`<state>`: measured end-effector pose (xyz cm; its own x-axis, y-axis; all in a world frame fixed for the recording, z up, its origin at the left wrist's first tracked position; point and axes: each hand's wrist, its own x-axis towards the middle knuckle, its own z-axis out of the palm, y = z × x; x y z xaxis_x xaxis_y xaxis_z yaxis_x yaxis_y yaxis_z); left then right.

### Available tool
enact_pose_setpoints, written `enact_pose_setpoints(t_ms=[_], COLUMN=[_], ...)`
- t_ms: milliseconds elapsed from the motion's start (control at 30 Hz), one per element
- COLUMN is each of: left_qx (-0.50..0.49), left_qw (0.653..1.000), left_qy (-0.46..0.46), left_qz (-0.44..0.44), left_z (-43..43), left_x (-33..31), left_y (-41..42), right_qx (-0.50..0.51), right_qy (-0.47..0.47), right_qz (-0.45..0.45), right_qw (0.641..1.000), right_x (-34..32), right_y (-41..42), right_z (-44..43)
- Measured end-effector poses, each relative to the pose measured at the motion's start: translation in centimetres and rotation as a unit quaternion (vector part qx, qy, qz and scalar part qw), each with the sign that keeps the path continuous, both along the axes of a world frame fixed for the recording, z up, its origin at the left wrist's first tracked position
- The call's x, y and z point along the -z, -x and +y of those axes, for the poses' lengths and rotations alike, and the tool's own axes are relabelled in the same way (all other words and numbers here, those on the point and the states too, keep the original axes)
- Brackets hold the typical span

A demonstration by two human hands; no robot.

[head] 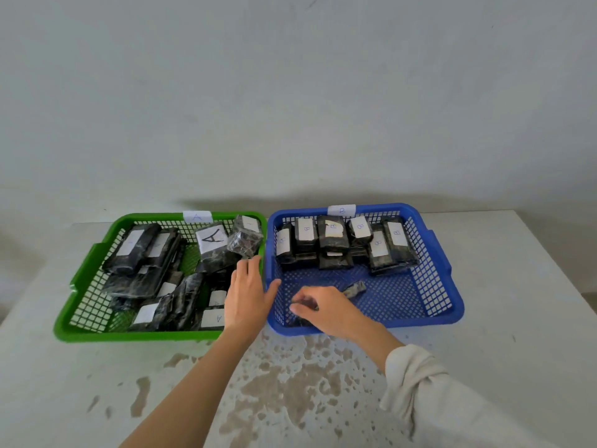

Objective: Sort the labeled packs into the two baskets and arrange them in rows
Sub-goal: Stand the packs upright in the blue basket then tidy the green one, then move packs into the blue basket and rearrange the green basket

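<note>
On the pale, stained worktop (504, 253) a green basket (84, 331) tagged A and a blue basket (454, 287) tagged B sit side by side, touching. The left hand (248, 295) is open with fingers straight, reaching over the green basket's right edge among the jumbled A packs (213, 241). The right hand (326, 310), its pale sleeve (420, 383) pushed up, curls its fingers round a dark pack (355, 290) low in the blue basket's front left corner. The B packs (332, 237) stand in a row along that basket's far wall.
</note>
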<state>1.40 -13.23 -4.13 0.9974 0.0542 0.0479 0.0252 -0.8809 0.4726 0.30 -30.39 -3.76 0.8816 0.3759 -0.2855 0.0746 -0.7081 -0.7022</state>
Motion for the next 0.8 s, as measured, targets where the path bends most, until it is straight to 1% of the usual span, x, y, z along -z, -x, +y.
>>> enact_pose_setpoints(t_ms=[33, 67, 133, 233, 300, 333, 400, 433, 500, 533, 600, 633, 700, 800], left_qx=[-0.022, -0.036, -0.03, -0.009, 0.003, 0.008, 0.013, 0.015, 0.029, 0.037, 0.059, 0.072, 0.095, 0.089], left_qw=[0.999, 0.998, 0.998, 0.998, 0.999, 0.999, 0.998, 0.998, 0.997, 0.995, 0.989, 0.987, 0.987, 0.99], left_qy=[0.034, 0.053, 0.052, 0.046, 0.045, 0.042, 0.039, 0.041, 0.056, 0.074, 0.115, 0.126, 0.119, 0.103], left_qz=[0.015, 0.028, 0.037, 0.029, 0.028, 0.031, 0.038, 0.042, 0.054, 0.064, 0.077, 0.073, 0.052, 0.026], left_z=[0.1, 0.3, 0.6, 1.1, 1.5, 1.6, 1.7, 1.7, 1.9, 2.2, 3.4, 4.3, 6.5, 9.9], left_x=[0.0, -0.1, -0.1, -0.3, -0.3, -0.4, -0.3, -0.3, -0.4, -0.5, -0.5, -0.5, -0.4, -0.2], left_y=[-0.1, -0.2, -0.4, -0.5, -0.6, -0.7, -0.8, -0.8, -0.8, -0.8, -0.8, -0.6, -0.1, 0.5], right_qx=[-0.007, -0.015, -0.024, -0.023, 0.004, 0.029, 0.063, 0.059, 0.033, 0.023, 0.013, 0.017, 0.032, 0.064], right_qy=[0.004, 0.017, 0.039, 0.029, 0.017, 0.018, 0.065, 0.106, 0.179, 0.203, 0.232, 0.231, 0.218, 0.21], right_qz=[0.025, 0.033, 0.034, 0.056, 0.065, 0.055, 0.031, 0.038, 0.088, 0.108, 0.107, 0.1, 0.09, 0.058], right_qw=[1.0, 0.999, 0.998, 0.998, 0.998, 0.998, 0.995, 0.992, 0.979, 0.973, 0.967, 0.968, 0.971, 0.974], right_x=[0.1, 0.2, 0.3, 0.3, 0.2, 0.3, 0.5, 0.8, 1.3, 1.4, 1.6, 1.6, 1.7, 1.9], right_y=[0.5, 0.8, 1.4, 1.4, 1.0, 0.7, -0.2, -0.6, -1.3, -1.6, -1.9, -2.0, -2.1, -2.1], right_z=[0.2, 0.3, 0.6, 1.4, 1.6, 1.4, 0.4, 0.0, -0.3, -0.1, 0.6, 0.9, 1.3, 1.6])
